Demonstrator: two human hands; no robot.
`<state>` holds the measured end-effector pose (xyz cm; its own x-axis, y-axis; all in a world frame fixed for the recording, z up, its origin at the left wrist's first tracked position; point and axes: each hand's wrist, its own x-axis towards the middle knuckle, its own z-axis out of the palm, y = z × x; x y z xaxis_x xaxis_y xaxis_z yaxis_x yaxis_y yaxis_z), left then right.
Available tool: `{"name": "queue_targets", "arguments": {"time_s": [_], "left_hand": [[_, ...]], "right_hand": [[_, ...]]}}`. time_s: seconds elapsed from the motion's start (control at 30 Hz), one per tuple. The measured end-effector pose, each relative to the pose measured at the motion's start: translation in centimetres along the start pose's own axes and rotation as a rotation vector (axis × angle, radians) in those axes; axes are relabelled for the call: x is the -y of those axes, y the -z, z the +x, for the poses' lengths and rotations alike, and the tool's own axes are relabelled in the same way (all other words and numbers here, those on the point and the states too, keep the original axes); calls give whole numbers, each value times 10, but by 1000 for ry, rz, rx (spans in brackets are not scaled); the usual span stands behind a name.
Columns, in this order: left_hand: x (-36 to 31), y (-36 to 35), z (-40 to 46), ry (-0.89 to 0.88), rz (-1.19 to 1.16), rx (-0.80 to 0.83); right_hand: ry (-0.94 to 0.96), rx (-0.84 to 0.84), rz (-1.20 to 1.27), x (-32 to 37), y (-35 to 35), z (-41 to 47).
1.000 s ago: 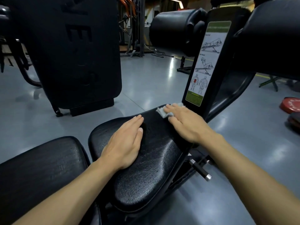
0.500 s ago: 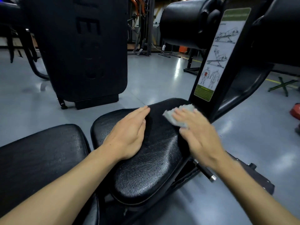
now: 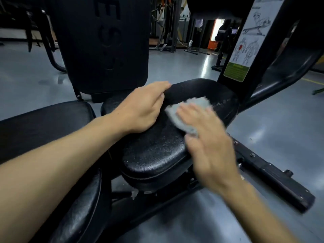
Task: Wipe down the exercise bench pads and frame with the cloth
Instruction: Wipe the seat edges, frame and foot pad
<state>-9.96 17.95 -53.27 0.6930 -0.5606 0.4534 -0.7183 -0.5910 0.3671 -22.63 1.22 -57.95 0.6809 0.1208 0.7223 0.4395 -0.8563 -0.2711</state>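
My right hand point(image 3: 208, 142) presses the grey cloth point(image 3: 185, 114) flat, fingers straight, mid-seat pad point(image 3: 154, 155); my left hand point(image 3: 142, 107) rests open just left. The pad's long axis runs near-to-far, unwiped near end closest to my right.

Right hand point(image 3: 208, 139) is pressing a grey cloth point(image 3: 188, 113) flat on the black seat pad point(image 3: 154, 151), fingers straight, hand motion-blurred. Left hand point(image 3: 140, 107) is resting on the pad's left edge, fingers extended, just beside the cloth. Second black pad point(image 3: 43, 125) is sitting near left, a gap separating it from the seat pad. Black frame upright point(image 3: 259, 67) is rising at the pad's far right, carrying an exercise-diagram sticker point(image 3: 245, 48). Frame base rail point(image 3: 273, 174) is running right of the pad along the grey floor point(image 3: 280, 120). Large black panel point(image 3: 105, 44) is standing far left.
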Motion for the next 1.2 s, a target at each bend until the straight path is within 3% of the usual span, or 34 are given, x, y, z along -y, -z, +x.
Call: {"name": "queue_targets", "arguments": {"time_s": [0.17,0.23,0.37,0.5,0.6,0.67,0.9,1.2], "left_hand": [[1,27,-24,13,14,50],[10,43,-45,71,56,41],[23,67,-92,195,78,19],[28,78,-132,297,80,-21],[24,85,-151,340,79,-48],[16,85,-159,341,81,-64],[-7,72,-159,243,69,-11],[-24,59,-153,172,62,3]], "right_hand": [[329,128,-1,46,-10,-32],[291,170,-10,27,1,-20],[-87,208,-15,12,20,13],[102,393,-277,65,-4,20],[175,531,-334,97,-24,31],[257,532,-369,109,-32,26],[300,452,-329,107,-5,-42],[392,297,-218,91,-22,-72]]}}
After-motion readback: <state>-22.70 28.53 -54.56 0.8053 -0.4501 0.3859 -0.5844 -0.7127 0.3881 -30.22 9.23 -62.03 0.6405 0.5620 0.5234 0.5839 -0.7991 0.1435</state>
